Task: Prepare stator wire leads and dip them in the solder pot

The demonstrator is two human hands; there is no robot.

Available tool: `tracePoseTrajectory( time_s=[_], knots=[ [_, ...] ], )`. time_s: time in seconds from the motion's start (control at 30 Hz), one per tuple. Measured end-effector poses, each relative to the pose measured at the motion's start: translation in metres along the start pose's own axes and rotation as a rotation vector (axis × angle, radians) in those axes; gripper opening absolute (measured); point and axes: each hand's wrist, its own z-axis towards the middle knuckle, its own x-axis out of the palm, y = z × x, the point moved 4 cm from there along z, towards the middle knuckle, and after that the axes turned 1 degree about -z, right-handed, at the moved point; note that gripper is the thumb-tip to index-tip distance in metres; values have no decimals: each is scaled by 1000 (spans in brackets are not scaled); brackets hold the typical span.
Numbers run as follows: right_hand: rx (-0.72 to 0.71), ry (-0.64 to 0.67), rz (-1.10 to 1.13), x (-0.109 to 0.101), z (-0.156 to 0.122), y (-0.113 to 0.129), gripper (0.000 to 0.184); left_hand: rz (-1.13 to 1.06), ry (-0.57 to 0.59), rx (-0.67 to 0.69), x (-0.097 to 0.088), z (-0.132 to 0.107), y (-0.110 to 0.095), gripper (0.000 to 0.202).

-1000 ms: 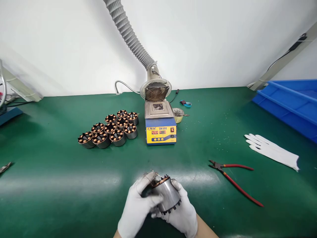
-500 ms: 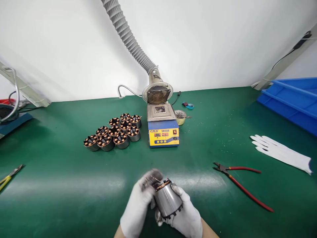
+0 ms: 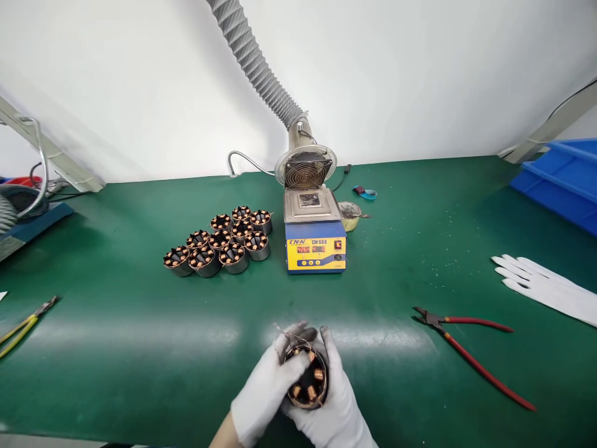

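Leftmost on the green counter (image 3: pixel 140 354), a pair of yellow-handled pliers (image 3: pixel 28 326) lies near the left edge, its nose pointing toward the far side. Farther back, by the far left corner, sits a blue stand (image 3: pixel 40 225), cut off by the view. Next, left of the middle and toward the far edge, ten coil rings (image 3: pixel 219 240) stand close together, open ends up.

Nearer the middle of the near edge, the left hand (image 3: pixel 268 386), gloved in white, curls over the upper left rim of a wound ring (image 3: pixel 308 381). Its thumb lies across the open face, its darkened fingers beyond the far rim; I cannot tell whether this grip pinches the rim or the thin wires (image 3: pixel 280 328) sticking out beside it. The ring sits between both palms, tilted, copper coils facing up. Behind it, well apart, stands a blue and yellow machine (image 3: pixel 316 252) beneath a grey hose (image 3: pixel 261 65).

On the ring's right, the right hand (image 3: pixel 336 398) is clasped about the outer wall, one finger stretched up along it and the palm at the lower right.

Rightward come a small cup (image 3: pixel 349 223) just beside the machine, red-handled pliers (image 3: pixel 436 322), a loose white glove (image 3: pixel 550 289) near the right edge, and a blue tray (image 3: pixel 562 186) at the far right corner.
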Motion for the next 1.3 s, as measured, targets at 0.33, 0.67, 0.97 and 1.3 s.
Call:
tracePoseTrajectory(
  time_s=[0.33, 0.67, 0.97, 1.3],
  knots=[
    [-176, -46, -227, -8, -4, -2, 87, -313, -392, 200, -28, -7, -7, 38],
    [-435, 44, -521, -8, 3, 21, 90, 141, -147, 59, -16, 12, -38, 18],
    [-477, 3, -583, -7, 1, 24, 90, -6, -244, -63, -13, 0, -27, 37],
    [-495, -14, -618, -2, 0, 38, 85, 71, -356, -22, 2, 3, -23, 12]
  ],
)
